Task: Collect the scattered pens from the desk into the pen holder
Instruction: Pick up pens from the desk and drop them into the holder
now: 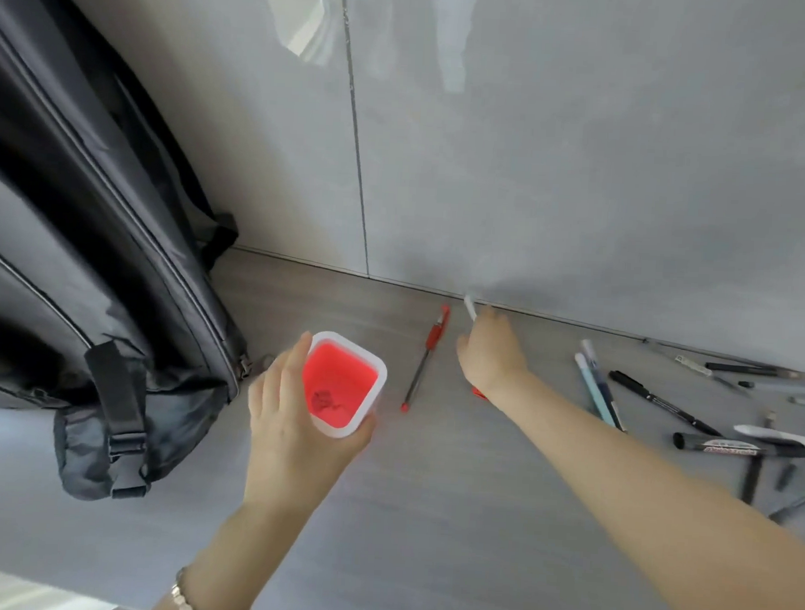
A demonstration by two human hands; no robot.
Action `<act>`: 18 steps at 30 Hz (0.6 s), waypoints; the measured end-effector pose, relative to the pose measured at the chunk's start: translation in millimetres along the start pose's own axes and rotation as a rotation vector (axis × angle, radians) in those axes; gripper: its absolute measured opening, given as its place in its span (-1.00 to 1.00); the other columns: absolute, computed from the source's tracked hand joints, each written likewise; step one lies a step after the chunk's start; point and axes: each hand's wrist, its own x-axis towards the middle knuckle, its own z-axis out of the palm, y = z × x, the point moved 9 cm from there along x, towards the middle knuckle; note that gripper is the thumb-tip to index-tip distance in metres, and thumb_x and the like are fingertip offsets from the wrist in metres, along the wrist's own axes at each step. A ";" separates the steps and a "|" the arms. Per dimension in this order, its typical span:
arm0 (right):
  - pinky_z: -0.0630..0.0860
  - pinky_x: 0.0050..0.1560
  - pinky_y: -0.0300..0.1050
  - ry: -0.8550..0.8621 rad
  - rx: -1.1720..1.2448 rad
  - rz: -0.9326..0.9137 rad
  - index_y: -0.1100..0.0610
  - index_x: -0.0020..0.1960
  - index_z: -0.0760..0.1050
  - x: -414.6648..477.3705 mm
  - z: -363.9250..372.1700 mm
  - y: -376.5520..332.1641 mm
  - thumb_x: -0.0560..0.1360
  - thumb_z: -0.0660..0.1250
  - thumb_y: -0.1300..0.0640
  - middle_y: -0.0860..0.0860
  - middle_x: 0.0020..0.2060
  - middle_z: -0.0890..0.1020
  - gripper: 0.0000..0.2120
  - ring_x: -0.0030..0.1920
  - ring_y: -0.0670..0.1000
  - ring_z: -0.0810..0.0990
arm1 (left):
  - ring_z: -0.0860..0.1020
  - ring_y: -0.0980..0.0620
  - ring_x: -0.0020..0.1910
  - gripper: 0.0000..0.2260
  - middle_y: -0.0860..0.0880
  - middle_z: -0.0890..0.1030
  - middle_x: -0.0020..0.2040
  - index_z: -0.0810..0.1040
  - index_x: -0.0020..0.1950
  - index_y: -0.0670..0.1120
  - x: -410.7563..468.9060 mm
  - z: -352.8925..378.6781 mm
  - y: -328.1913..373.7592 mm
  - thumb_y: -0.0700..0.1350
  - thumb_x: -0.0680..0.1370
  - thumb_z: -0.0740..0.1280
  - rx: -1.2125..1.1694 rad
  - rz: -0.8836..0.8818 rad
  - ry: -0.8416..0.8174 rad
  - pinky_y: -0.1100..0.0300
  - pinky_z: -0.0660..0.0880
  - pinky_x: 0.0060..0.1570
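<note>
A white pen holder (378,366) with a red inside stands on the grey desk, and my left hand (292,420) grips its near side. No pens show inside it. My right hand (491,351) reaches toward the back wall and is closed on a white pen (470,307) whose tip sticks out above the fingers. A red pen (428,355) lies on the desk between the holder and my right hand. A red bit (477,392) shows under my right wrist. Several more pens (656,402) lie scattered at the right.
A large black backpack (90,265) leans against the wall at the left, close to the holder. A grey panelled wall (586,151) rises right behind the desk's back edge. A black marker (733,445) lies among the pens at the right.
</note>
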 end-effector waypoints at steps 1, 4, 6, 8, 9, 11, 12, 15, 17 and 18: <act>0.47 0.01 0.03 -0.017 0.068 0.010 0.37 0.23 0.28 -0.1 7.0 -11.4 0.54 0.16 0.22 0.33 0.19 0.47 -0.68 0.14 0.30 0.52 | 0.12 0.33 0.06 -0.15 0.13 0.32 0.16 0.19 0.38 -0.05 2.2 0.7 -1.9 -0.10 0.20 0.58 0.001 0.007 0.006 0.10 0.23 0.21; 0.50 -0.02 0.00 -0.048 0.119 0.054 0.30 0.23 0.25 -0.1 27.0 -32.5 0.51 0.23 0.20 0.27 0.14 0.54 -0.65 0.12 0.26 0.55 | 0.22 0.17 0.12 -0.13 0.04 0.41 0.19 0.17 0.36 -0.01 5.6 3.6 -8.2 -0.08 0.18 0.59 0.017 0.029 0.015 0.11 0.24 0.18; 0.49 -0.04 -0.01 -0.045 0.097 0.080 0.28 0.21 0.26 1.9 33.2 -35.8 0.49 0.22 0.25 0.23 0.10 0.57 -0.68 0.09 0.24 0.57 | 0.24 0.07 0.18 -0.12 0.01 0.43 0.21 0.17 0.36 0.00 4.5 2.4 -9.8 -0.08 0.17 0.59 0.022 0.039 0.020 0.13 0.24 0.17; 0.41 -0.19 -0.07 -0.079 0.254 0.081 0.27 0.08 0.36 -0.8 35.7 -38.4 0.49 0.21 0.23 0.19 -0.10 0.56 -0.82 -0.10 0.20 0.56 | 0.23 0.07 0.20 -0.11 0.07 0.39 0.21 0.16 0.35 0.04 1.2 0.2 -11.3 -0.10 0.17 0.59 0.002 0.037 0.018 0.13 0.22 0.17; 0.36 -0.28 -0.10 -0.102 0.377 0.069 0.24 -0.09 0.39 -5.2 32.8 -40.7 0.50 0.19 0.22 0.16 -0.24 0.50 -0.92 -0.24 0.17 0.50 | 0.22 0.07 0.21 -0.11 0.08 0.37 0.21 0.16 0.35 0.04 -1.4 -0.5 -11.9 -0.10 0.17 0.59 -0.010 0.037 0.009 0.13 0.22 0.16; 0.33 -0.34 -0.10 -0.099 0.673 0.038 0.14 -0.27 0.28 -21.0 14.0 -45.7 0.52 0.11 0.24 0.08 -0.38 0.39 -0.81 -0.36 0.11 0.40 | 0.23 0.05 0.20 -0.11 0.06 0.38 0.22 0.17 0.36 0.01 -6.2 1.0 -10.8 -0.10 0.16 0.60 -0.013 0.054 -0.012 0.13 0.22 0.16; 0.37 -0.31 -0.10 -0.086 0.869 0.013 0.12 -0.25 0.26 -33.5 -0.8 -49.0 0.54 0.07 0.28 0.03 -0.39 0.38 -0.80 -0.37 0.09 0.42 | 0.25 0.04 0.18 -0.11 0.03 0.41 0.21 0.19 0.36 -0.02 -8.0 3.5 -8.5 -0.09 0.15 0.60 -0.003 0.072 -0.025 0.12 0.23 0.15; 0.40 -0.30 -0.25 -0.005 1.278 -0.125 0.04 -0.16 0.24 -75.7 -53.0 -53.7 0.57 -0.02 0.35 -0.06 -0.43 0.45 -0.74 -0.44 -0.07 0.47 | 0.31 0.04 0.10 -0.11 0.00 0.46 0.15 0.21 0.34 -0.05 -12.3 19.3 3.7 -0.05 0.13 0.61 0.019 0.128 -0.077 0.14 0.26 0.10; 0.45 -0.31 -0.35 0.063 1.372 -0.203 0.02 -0.14 0.26 -98.6 -71.9 -48.7 0.58 -0.04 0.36 -0.05 -0.35 0.42 -0.71 -0.41 -0.13 0.53 | 0.34 0.03 0.07 -0.09 -0.06 0.50 0.13 0.20 0.35 -0.07 -15.1 34.0 18.7 -0.05 0.13 0.61 0.024 0.191 -0.120 0.20 0.27 0.10; 0.50 -0.26 -0.36 0.078 1.379 -0.202 0.01 -0.12 0.27 -107.5 -70.5 -43.8 0.59 -0.04 0.35 -0.04 -0.30 0.42 -0.72 -0.36 -0.15 0.56 | 0.35 0.02 0.07 -0.09 -0.07 0.50 0.13 0.19 0.35 -0.09 -16.8 40.8 28.2 -0.05 0.13 0.60 0.015 0.222 -0.142 0.21 0.27 0.11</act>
